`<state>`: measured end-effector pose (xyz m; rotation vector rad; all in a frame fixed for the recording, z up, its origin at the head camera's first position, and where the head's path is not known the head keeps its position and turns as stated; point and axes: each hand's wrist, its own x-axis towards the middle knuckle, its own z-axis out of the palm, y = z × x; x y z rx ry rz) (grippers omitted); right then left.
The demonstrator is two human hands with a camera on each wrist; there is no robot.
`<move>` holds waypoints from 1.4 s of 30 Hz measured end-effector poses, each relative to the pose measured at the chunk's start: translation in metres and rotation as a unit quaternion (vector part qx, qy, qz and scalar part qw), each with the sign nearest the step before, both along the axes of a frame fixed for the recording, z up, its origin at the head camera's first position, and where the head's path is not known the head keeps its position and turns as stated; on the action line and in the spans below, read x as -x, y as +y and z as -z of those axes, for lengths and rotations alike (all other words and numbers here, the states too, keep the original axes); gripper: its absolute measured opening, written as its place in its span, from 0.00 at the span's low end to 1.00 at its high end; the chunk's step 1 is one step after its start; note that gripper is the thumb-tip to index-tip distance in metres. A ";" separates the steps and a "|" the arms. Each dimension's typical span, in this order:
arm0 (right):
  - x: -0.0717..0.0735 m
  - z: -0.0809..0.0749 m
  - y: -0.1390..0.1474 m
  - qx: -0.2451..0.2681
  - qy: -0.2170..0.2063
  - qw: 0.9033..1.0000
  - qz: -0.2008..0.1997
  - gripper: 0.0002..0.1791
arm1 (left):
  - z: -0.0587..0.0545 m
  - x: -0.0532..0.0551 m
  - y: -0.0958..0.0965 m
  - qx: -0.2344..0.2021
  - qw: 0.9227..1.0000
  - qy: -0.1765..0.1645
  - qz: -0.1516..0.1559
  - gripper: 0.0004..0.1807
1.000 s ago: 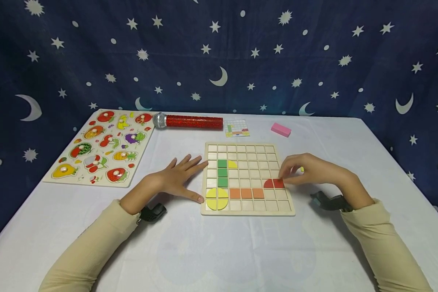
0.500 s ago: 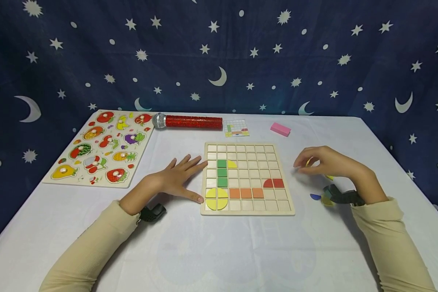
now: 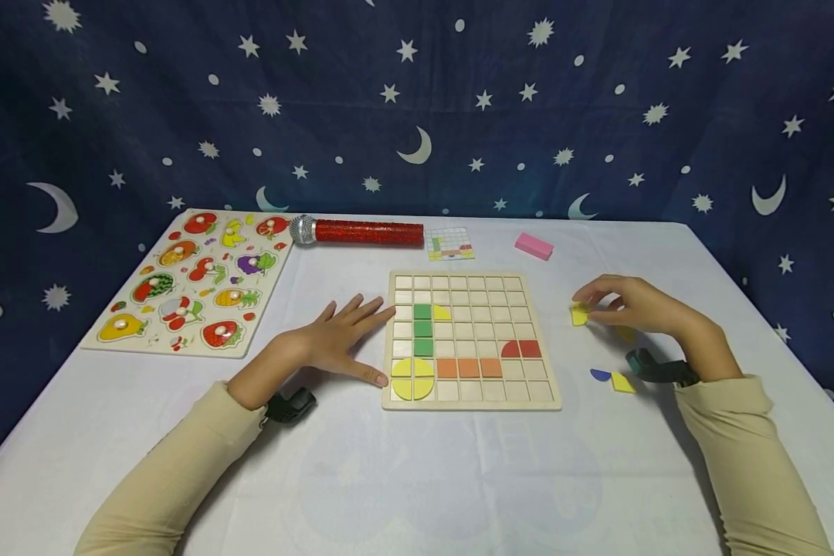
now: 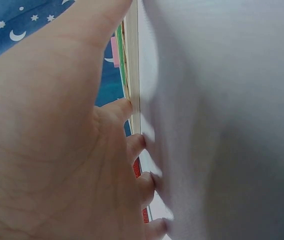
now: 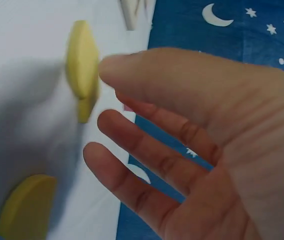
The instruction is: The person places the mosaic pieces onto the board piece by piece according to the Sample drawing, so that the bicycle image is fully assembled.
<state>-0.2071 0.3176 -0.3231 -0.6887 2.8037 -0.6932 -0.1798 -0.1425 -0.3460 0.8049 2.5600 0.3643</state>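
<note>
In the head view a wooden grid board (image 3: 479,394) lies on the table, with green, orange, yellow and red tiles in its cells. My left hand (image 3: 340,340) spreads its fingers at the board's left side; thumb and fingertips reach the edge, also seen in the left wrist view. Beyond the right edge, my right hand (image 3: 635,305) bends over a yellow tile (image 3: 580,315), thumb and forefinger at its sides. In the right wrist view the thumb tip meets that yellow tile (image 5: 80,60); the forefinger is hidden, so a firm pinch cannot be confirmed. Another yellow tile (image 5: 29,207) lies nearer.
A blue half-round tile (image 3: 601,374) and a yellow tile (image 3: 622,383) lie below the right hand. Behind the board are a small pattern card (image 3: 452,245), a pink block (image 3: 534,246) and a red microphone (image 3: 368,233). A fruit puzzle board (image 3: 181,286) sits at left.
My right hand has moved right, from the red tiles at the board's edge to the loose yellow tile. Both red tiles stay on the board. The left hand has not visibly moved.
</note>
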 end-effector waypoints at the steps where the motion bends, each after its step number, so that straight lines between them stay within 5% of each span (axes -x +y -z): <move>1: 0.001 0.002 0.000 -0.005 -0.005 1.000 0.005 0.17 | 0.000 0.000 0.000 0.000 1.000 -0.001 0.000 0.61; 42: 0.006 0.011 -0.005 -0.034 -0.029 0.999 0.014 0.16 | 0.002 0.001 -0.001 -0.007 1.000 0.000 0.000 0.62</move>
